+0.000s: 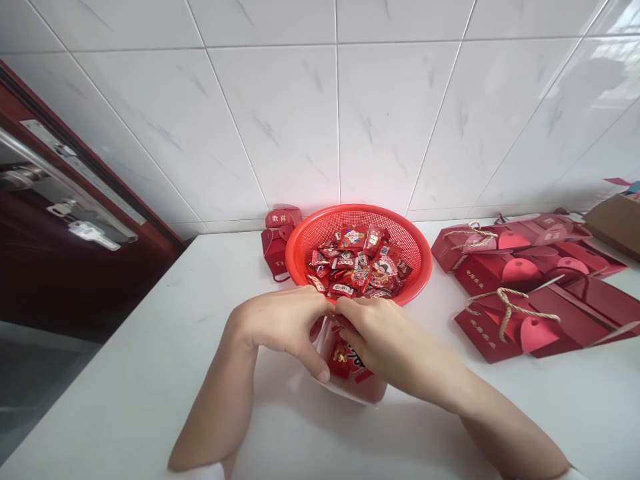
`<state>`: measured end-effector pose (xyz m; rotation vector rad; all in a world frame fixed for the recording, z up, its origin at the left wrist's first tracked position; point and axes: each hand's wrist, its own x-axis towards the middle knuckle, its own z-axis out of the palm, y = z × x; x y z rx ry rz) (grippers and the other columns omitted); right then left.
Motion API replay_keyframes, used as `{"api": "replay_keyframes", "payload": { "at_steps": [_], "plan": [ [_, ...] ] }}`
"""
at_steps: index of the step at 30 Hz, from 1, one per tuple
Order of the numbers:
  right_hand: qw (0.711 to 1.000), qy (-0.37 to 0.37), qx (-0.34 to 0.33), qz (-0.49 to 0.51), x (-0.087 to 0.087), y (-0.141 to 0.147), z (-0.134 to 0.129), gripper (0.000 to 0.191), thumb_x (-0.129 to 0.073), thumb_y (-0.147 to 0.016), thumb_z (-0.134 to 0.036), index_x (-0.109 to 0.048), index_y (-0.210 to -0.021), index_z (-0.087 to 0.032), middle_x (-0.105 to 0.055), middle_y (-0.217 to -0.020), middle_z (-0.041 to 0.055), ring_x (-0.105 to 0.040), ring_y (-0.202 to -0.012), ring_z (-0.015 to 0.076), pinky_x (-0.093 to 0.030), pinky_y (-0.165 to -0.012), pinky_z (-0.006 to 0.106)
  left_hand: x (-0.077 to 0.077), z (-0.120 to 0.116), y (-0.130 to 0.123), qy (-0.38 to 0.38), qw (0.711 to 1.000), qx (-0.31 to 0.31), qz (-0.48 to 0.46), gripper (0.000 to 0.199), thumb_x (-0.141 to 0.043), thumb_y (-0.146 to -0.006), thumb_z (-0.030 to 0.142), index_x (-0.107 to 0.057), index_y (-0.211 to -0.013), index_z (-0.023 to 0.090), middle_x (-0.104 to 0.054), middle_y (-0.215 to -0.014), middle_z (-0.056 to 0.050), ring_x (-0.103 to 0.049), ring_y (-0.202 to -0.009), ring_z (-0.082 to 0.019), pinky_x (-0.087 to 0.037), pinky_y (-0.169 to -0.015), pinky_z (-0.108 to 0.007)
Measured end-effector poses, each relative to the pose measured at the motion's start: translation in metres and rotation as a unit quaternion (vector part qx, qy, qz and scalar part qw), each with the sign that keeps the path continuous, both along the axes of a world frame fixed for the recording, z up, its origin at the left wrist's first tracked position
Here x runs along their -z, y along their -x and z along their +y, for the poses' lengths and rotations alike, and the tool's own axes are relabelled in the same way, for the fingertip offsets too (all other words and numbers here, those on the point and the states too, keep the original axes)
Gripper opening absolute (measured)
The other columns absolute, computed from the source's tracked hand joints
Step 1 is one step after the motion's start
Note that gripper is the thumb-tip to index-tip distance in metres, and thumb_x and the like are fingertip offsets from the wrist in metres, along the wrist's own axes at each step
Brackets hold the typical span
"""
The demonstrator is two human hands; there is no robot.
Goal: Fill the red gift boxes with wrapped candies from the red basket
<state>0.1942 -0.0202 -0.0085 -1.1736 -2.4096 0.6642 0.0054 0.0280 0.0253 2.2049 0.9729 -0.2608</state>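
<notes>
A small open candy box (367,395), pale inside, lies on the white table just in front of me. Red-wrapped candies (340,360) fill it. My left hand (285,327) grips its left side, the thumb along the near edge and the fingers bent over the far end. From the right, my right hand (387,340) reaches over the box with curled fingers at its far end; whatever is between them is hidden. Directly behind both hands stands a red plastic basket (423,257) with many red-wrapped candies (357,263) in it.
A small closed red gift box (277,243) stands left of the basket. Several larger red boxes with rope handles (530,320) lie at the right, near a brown cardboard box (617,220). Behind is a tiled wall (385,120); a door with keys (93,233) is left.
</notes>
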Motion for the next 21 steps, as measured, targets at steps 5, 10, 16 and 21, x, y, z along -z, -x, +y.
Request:
{"api": "replay_keyframes", "payload": {
  "at_steps": [5,10,16,21],
  "plan": [
    [0.998,-0.057,0.015,-0.022,0.01,0.004,-0.004,0.014,-0.048,-0.088,-0.006,-0.051,-0.083,-0.019,-0.058,-0.08,0.0021,-0.041,-0.054,0.0104,-0.026,-0.048,0.023,0.002,0.002,0.002,0.012,1.0,0.009,-0.012,0.026,-0.088,-0.06,0.034,-0.072,-0.073,0.019,-0.063,-0.069,0.004,-0.057,-0.065,-0.014,-0.036,-0.055,-0.024],
    [0.998,-0.041,0.022,-0.048,0.004,0.014,-0.011,0.009,-0.053,-0.088,-0.01,-0.057,-0.093,-0.016,-0.058,-0.086,0.0045,-0.037,-0.054,0.0108,-0.026,-0.048,0.024,0.001,0.005,0.002,0.029,0.999,0.028,-0.022,0.027,-0.089,-0.059,0.036,-0.072,-0.071,0.019,-0.063,-0.066,0.005,-0.056,-0.062,-0.014,-0.035,-0.052,-0.023],
    [0.992,-0.063,0.026,-0.104,-0.002,0.014,-0.007,0.017,-0.053,-0.079,-0.002,-0.06,-0.089,-0.014,-0.056,-0.079,0.0024,-0.023,-0.049,0.0104,-0.018,-0.045,0.026,0.0,0.006,0.001,0.031,0.999,0.028,-0.027,0.029,-0.09,-0.059,0.034,-0.07,-0.073,0.019,-0.064,-0.069,0.006,-0.057,-0.064,-0.013,-0.038,-0.055,-0.022],
    [0.989,-0.106,0.066,-0.083,0.003,0.006,-0.003,0.016,-0.049,-0.086,-0.004,-0.054,-0.08,-0.018,-0.052,-0.073,0.0,-0.024,-0.049,0.011,-0.016,-0.045,0.027,0.005,0.006,0.002,0.049,0.998,0.017,-0.035,0.038,-0.09,-0.057,0.032,-0.072,-0.088,0.019,-0.065,-0.072,0.005,-0.058,-0.065,-0.015,-0.04,-0.056,-0.023]
  ]
}}
